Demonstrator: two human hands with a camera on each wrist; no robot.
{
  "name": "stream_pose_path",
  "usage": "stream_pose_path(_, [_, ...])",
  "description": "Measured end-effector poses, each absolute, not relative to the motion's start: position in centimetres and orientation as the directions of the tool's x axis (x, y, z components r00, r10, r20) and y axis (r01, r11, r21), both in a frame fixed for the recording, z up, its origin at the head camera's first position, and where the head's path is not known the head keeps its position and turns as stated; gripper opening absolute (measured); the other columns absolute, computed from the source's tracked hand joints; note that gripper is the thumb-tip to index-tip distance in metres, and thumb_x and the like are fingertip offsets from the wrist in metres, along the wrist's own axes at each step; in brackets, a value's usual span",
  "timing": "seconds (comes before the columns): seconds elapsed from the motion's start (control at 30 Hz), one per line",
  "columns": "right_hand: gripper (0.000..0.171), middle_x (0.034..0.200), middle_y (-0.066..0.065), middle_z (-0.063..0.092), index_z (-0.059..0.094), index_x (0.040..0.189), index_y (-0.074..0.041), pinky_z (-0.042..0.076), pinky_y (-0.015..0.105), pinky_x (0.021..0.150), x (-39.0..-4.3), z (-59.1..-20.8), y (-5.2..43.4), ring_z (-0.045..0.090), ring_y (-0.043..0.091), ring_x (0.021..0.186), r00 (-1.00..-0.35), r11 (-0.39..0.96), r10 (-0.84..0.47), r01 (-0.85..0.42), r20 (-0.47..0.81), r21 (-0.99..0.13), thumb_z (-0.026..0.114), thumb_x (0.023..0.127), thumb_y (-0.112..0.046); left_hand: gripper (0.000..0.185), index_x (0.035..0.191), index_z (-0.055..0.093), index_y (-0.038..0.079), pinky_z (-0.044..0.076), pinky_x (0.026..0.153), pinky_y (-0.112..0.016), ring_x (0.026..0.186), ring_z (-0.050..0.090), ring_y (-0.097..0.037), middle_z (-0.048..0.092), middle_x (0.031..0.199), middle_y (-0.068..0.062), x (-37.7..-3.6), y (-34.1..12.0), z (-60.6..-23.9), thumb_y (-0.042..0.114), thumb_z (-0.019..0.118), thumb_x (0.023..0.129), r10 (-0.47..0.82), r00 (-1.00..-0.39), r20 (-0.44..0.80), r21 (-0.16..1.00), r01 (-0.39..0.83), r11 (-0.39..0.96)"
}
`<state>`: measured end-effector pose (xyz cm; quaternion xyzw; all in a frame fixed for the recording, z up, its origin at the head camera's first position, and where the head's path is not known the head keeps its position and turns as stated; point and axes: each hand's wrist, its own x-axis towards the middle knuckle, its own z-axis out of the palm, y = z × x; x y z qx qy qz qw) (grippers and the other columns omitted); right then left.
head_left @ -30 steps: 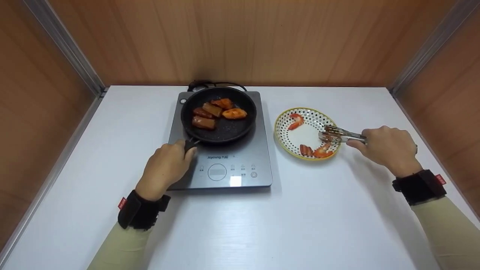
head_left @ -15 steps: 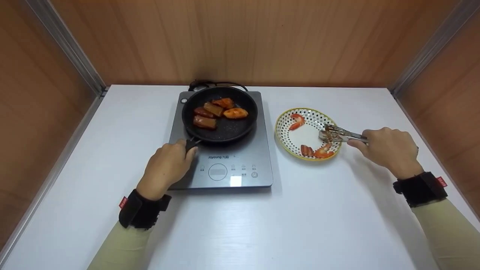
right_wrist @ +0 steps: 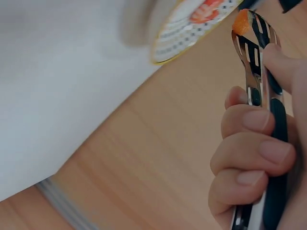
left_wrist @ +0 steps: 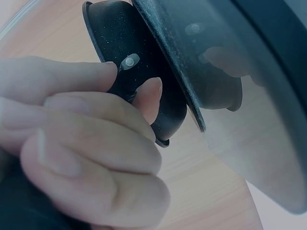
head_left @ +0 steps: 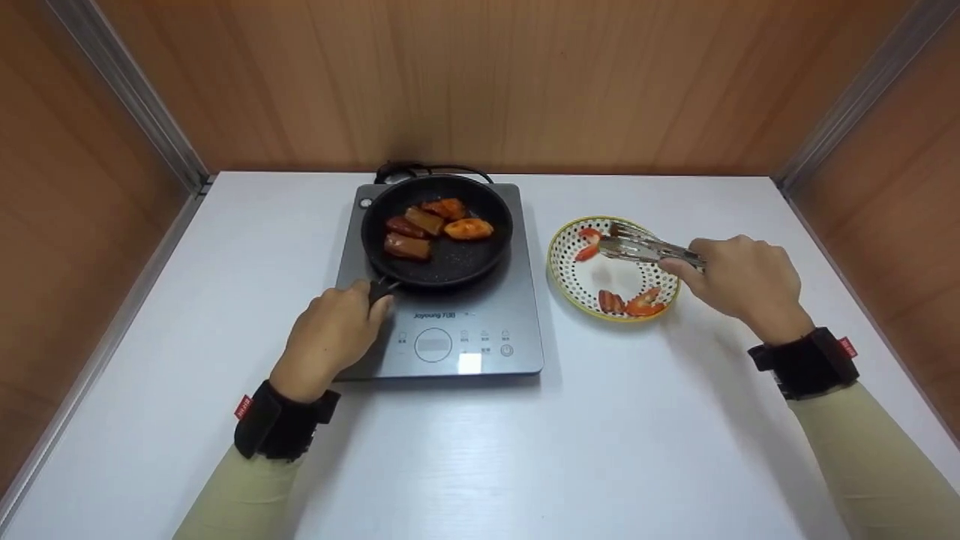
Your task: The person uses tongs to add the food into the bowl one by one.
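A black frying pan [head_left: 437, 229] with several browned and orange food pieces [head_left: 431, 225] sits on a grey induction cooker [head_left: 450, 322]. My left hand [head_left: 330, 337] grips the pan's black handle [left_wrist: 125, 72] at the cooker's front left. My right hand [head_left: 739, 281] holds metal tongs [head_left: 645, 247] over a dotted, yellow-rimmed plate [head_left: 577, 289]. The tong tips reach a red shrimp piece [head_left: 590, 244] at the plate's far left; in the right wrist view an orange bit [right_wrist: 241, 21] sits at the tip. More shrimp pieces [head_left: 634, 302] lie at the plate's near edge.
Everything rests on a white table [head_left: 480, 450] enclosed by wooden walls on three sides. A black cable [head_left: 420, 169] runs behind the cooker. The cooker's control panel [head_left: 450, 343] faces me.
My right hand has moved the tongs from the plate's right side up and left to the red shrimp at the far left. The left hand stays on the pan handle.
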<state>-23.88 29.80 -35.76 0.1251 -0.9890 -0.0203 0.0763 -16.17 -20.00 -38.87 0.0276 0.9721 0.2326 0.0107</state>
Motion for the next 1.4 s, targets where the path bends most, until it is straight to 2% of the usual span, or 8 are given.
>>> stream_pose_path(0.07, [0.073, 0.066, 0.008, 0.057, 0.077, 0.116, -0.01, 0.033, 0.039, 0.046, -24.1, -35.2, 28.2, 0.049, 0.028, 0.057, -0.951, 0.965, -0.261, -0.257, 0.167, 0.048, 0.051, 0.099, -0.076, 0.033, 0.102, 0.063, 0.0, 0.041, 0.059, -0.039, 0.071, 0.058, -0.028, 0.062, 0.082, -0.014, -16.2, -20.0, -38.9, 0.031, 0.056, 0.111, 0.057, -0.998, -0.009, 0.453, 0.047, 0.89])
stream_pose_path(0.27, [0.068, 0.061, 0.005, 0.051, 0.077, 0.104, -0.012, 0.031, 0.037, 0.047, -25.0, -33.6, 23.1, 0.046, 0.025, 0.056, -0.913, 0.944, -0.327, -0.328, 0.242, 0.038, 0.052, 0.1, -0.075, 0.034, 0.104, 0.063, -0.002, 0.044, 0.06, -0.042, 0.075, 0.061, -0.03, 0.066, 0.086, -0.018, -16.2, -20.0, -38.8, 0.031, 0.056, 0.111, 0.061, -0.998, -0.008, 0.441, 0.052, 0.896])
stream_pose_path(0.6, [0.063, 0.063, 0.0, 0.041, 0.07, 0.093, -0.01, 0.028, 0.035, 0.049, -27.6, -32.0, 15.6, 0.044, 0.023, 0.057, -0.886, 0.915, -0.404, -0.393, 0.227, 0.096, 0.055, 0.101, -0.071, 0.033, 0.102, 0.062, 0.0, 0.041, 0.059, -0.039, 0.073, 0.058, -0.029, 0.061, 0.082, -0.013, -16.2, -20.0, -38.8, 0.032, 0.056, 0.111, 0.057, -0.998, -0.023, 0.457, 0.04, 0.889])
stream_pose_path(0.7, [0.066, 0.064, 0.002, 0.047, 0.074, 0.099, -0.009, 0.031, 0.035, 0.048, -28.4, -32.0, 14.1, 0.048, 0.025, 0.057, -0.88, 0.909, -0.415, -0.395, 0.23, 0.13, 0.055, 0.101, -0.072, 0.033, 0.103, 0.062, 0.0, 0.04, 0.059, -0.039, 0.073, 0.057, -0.029, 0.061, 0.081, -0.013, -16.2, -20.0, -38.8, 0.032, 0.056, 0.111, 0.058, -0.998, -0.024, 0.456, 0.041, 0.889])
stream_pose_path(0.83, [0.068, 0.068, 0.005, 0.058, 0.078, 0.104, -0.008, 0.043, 0.04, 0.05, -29.5, -32.2, 12.6, 0.057, 0.028, 0.06, -0.878, 0.907, -0.418, -0.389, 0.232, 0.163, 0.054, 0.101, -0.072, 0.033, 0.103, 0.062, 0.0, 0.04, 0.059, -0.039, 0.072, 0.057, -0.028, 0.06, 0.08, -0.012, -16.2, -20.0, -38.8, 0.032, 0.056, 0.111, 0.06, -0.998, -0.022, 0.459, 0.043, 0.888])
stream_pose_path(1.0, [0.066, 0.071, 0.008, 0.063, 0.076, 0.092, -0.007, 0.054, 0.052, 0.057, -30.7, -32.6, 11.1, 0.064, 0.035, 0.065, -0.862, 0.894, -0.439, -0.39, 0.253, 0.222, 0.058, 0.1, -0.069, 0.032, 0.104, 0.062, 0.001, 0.04, 0.06, -0.039, 0.072, 0.057, -0.029, 0.06, 0.081, -0.013, -16.2, -20.0, -38.8, 0.032, 0.055, 0.111, 0.058, -0.998, -0.023, 0.463, 0.041, 0.885])
stream_pose_path(1.13, [0.064, 0.074, 0.012, 0.068, 0.075, 0.085, -0.005, 0.056, 0.056, 0.061, -31.2, -33.2, 10.6, 0.069, 0.04, 0.07, -0.849, 0.893, -0.442, -0.384, 0.29, 0.235, 0.065, 0.097, -0.066, 0.032, 0.102, 0.062, 0.001, 0.041, 0.06, -0.041, 0.073, 0.058, -0.029, 0.062, 0.082, -0.014, -16.1, -19.8, -38.7, 0.031, 0.056, 0.111, 0.067, -0.998, -0.005, 0.457, 0.058, 0.888])
stream_pose_path(1.4, [0.059, 0.082, 0.015, 0.074, 0.077, 0.095, -0.002, 0.056, 0.054, 0.065, -31.3, -33.7, 9.5, 0.072, 0.04, 0.075, -0.84, 0.886, -0.456, -0.397, 0.294, 0.239, 0.07, 0.096, -0.061, 0.032, 0.097, 0.061, 0.0, 0.04, 0.058, -0.039, 0.07, 0.056, -0.028, 0.06, 0.079, -0.013, -16.1, -19.8, -38.9, 0.029, 0.057, 0.111, 0.071, -0.997, 0.012, 0.446, 0.069, 0.892])
